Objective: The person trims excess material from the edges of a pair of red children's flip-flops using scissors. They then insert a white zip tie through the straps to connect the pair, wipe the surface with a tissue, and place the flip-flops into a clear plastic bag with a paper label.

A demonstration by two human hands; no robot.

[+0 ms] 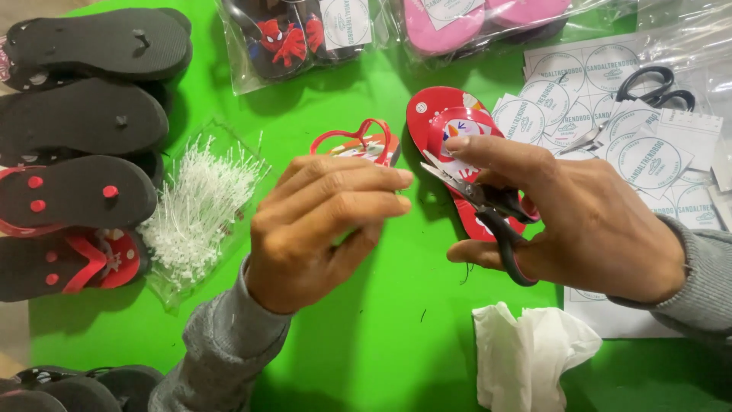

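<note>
My right hand (587, 221) holds a pair of black-handled scissors (488, 206), blades pointing left over a red flip-flop (442, 122) that lies sole-side visible on the green table (381, 305). My left hand (320, 229) is curled, fingers together, in front of a second red flip-flop (358, 145) with a red strap; whether it grips that sandal or something small I cannot tell. The two hands are close, fingertips nearly meeting above the table.
A pile of white plastic tag fasteners (194, 210) lies in a clear bag at left. Stacked black and red flip-flops (84, 152) fill the left edge. Bagged sandals (305, 34) sit at the back, round sticker sheets (610, 114) and another pair of scissors (648, 88) at right, crumpled white plastic (526, 351) in front.
</note>
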